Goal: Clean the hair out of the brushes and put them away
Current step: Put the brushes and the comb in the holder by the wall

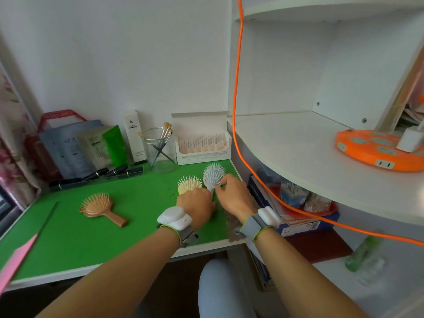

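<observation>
Three hairbrushes lie bristles-up on the green table mat. A brown brush rests alone at the left. A yellow brush sits mid-right, its handle hidden under my left hand, which seems to grip it. Just right of it is a pale blue-white brush. My right hand pinches at that brush's lower bristles with thumb and fingertips. A pink tail comb lies at the mat's near left edge.
Cosmetics packets, a green tube, a white box, a glass with makeup brushes and an open sachet box line the back. White shelves stand right, with an orange power strip and orange cable. Boxes sit under the shelf.
</observation>
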Available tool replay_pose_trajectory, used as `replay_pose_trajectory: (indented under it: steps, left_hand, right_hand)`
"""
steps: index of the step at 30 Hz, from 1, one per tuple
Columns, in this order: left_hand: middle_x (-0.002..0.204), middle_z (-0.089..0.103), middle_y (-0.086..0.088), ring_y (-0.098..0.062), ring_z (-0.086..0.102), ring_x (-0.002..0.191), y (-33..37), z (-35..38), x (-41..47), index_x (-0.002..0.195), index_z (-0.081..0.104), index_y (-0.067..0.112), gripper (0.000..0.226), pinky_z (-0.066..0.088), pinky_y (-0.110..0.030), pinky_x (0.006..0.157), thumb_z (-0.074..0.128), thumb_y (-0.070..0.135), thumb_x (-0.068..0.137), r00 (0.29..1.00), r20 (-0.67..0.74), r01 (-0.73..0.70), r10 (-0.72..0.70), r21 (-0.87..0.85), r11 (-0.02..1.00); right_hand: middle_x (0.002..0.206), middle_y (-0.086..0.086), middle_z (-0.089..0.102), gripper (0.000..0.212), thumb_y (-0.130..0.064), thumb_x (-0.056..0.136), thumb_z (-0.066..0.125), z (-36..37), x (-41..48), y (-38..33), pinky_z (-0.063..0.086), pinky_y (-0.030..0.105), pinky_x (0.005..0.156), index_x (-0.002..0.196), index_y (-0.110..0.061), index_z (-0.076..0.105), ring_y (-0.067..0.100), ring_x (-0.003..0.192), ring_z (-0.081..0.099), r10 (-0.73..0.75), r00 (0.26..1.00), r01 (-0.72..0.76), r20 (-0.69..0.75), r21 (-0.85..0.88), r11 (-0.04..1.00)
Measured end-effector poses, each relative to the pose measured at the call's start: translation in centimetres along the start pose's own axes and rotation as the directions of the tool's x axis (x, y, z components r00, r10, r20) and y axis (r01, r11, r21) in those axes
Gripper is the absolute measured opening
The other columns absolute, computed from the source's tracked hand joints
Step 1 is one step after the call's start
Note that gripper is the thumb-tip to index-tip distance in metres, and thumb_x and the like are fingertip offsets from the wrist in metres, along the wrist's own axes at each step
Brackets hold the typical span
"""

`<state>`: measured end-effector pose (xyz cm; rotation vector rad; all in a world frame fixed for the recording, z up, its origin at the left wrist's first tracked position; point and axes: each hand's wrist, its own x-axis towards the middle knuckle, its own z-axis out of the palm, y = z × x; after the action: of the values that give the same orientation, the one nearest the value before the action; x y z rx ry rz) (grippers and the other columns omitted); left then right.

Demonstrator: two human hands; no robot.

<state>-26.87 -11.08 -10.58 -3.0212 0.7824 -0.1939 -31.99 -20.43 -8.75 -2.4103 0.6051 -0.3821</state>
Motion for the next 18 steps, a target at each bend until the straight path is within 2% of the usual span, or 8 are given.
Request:
replay_pose_trajectory:
  steps: [3, 6, 9, 11, 13, 15, 18]
  left_hand:
    - [0.083, 0.062, -0.006, -0.024, 0.057, 0.072, -0.3, -0.1, 0.1, 0.085, 0.06, 0.01, 0.033, 0.039, -0.029, 0.061, 0.051, 0.042, 0.088, 1.0, 0.012, -0.006, 0.007, -0.038, 0.999]
    - [0.074, 0.052, -0.003, -0.023, 0.052, 0.066, -0.7, -0.1, 0.0, 0.076, 0.052, 0.012, 0.033, 0.041, -0.029, 0.059, 0.049, 0.042, 0.09, 1.0, 0.0, -0.018, 0.018, -0.114, 0.993]
    - [0.071, 0.053, -0.003, -0.025, 0.055, 0.065, -1.2, -0.2, -0.2, 0.072, 0.047, 0.012, 0.036, 0.041, -0.029, 0.057, 0.045, 0.042, 0.091, 0.998, -0.06, -0.025, 0.014, -0.191, 0.981]
    - [0.069, 0.051, -0.002, -0.025, 0.054, 0.062, -1.7, -0.5, -0.2, 0.073, 0.046, 0.012, 0.037, 0.039, -0.029, 0.054, 0.044, 0.045, 0.09, 0.993, -0.121, -0.039, 0.011, -0.237, 0.971]
    - [0.067, 0.048, 0.0, -0.025, 0.049, 0.059, -2.3, -0.9, 0.0, 0.074, 0.043, 0.014, 0.038, 0.034, -0.029, 0.051, 0.044, 0.049, 0.089, 0.982, -0.189, -0.066, 0.017, -0.255, 0.965]
    - [0.066, 0.047, 0.002, -0.024, 0.049, 0.056, -3.0, -1.4, 0.2, 0.074, 0.04, 0.016, 0.037, 0.033, -0.029, 0.049, 0.043, 0.049, 0.088, 0.969, -0.244, -0.1, 0.034, -0.262, 0.96]
    - [0.063, 0.046, 0.003, -0.028, 0.056, 0.058, -4.2, -2.2, 0.4, 0.074, 0.039, 0.016, 0.037, 0.042, -0.032, 0.051, 0.041, 0.051, 0.087, 0.954, -0.298, -0.119, 0.035, -0.268, 0.956]
  right_hand:
    - [0.105, 0.009, 0.062, 0.019, -0.025, 0.094, 0.049, 0.1, 0.5, 0.0, 0.051, 0.04, 0.075, 0.106, -0.011, 0.055, 0.032, 0.093, 0.059, 0.021, 1.0, -0.021, 0.015, 0.02, 1.0]
    - [0.099, 0.009, 0.061, 0.019, -0.026, 0.092, 0.052, 0.4, 1.1, 0.2, 0.047, 0.036, 0.07, 0.101, -0.009, 0.056, 0.032, 0.089, 0.058, 0.068, 0.998, -0.069, 0.017, 0.074, 0.995]
    - [0.077, 0.008, 0.056, 0.019, -0.026, 0.089, 0.054, 0.7, 1.8, 0.1, 0.039, 0.032, 0.057, 0.08, -0.009, 0.052, 0.026, 0.068, 0.053, 0.139, 0.989, -0.147, 0.054, 0.195, 0.97]
    - [0.07, 0.008, 0.055, 0.024, -0.025, 0.088, 0.057, 0.8, 2.2, -0.4, 0.034, 0.027, 0.051, 0.069, -0.012, 0.049, 0.023, 0.056, 0.051, 0.192, 0.976, -0.217, 0.103, 0.388, 0.896]
    - [0.072, 0.005, 0.061, 0.019, -0.026, 0.088, 0.06, 0.5, 2.5, -1.3, 0.03, 0.023, 0.044, 0.075, -0.012, 0.057, 0.017, 0.051, 0.055, 0.232, 0.952, -0.305, 0.2, 0.579, 0.756]
    - [0.072, 0.003, 0.062, 0.018, -0.028, 0.088, 0.061, 0.1, 2.8, -2.4, 0.026, 0.021, 0.042, 0.085, -0.011, 0.061, 0.013, 0.049, 0.054, 0.216, 0.934, -0.354, 0.284, 0.664, 0.658]
    - [0.072, 0.004, 0.06, 0.016, -0.028, 0.088, 0.063, -0.3, 3.6, -3.9, 0.026, 0.024, 0.046, 0.087, -0.013, 0.059, 0.013, 0.051, 0.052, 0.177, 0.933, -0.353, 0.314, 0.694, 0.628]
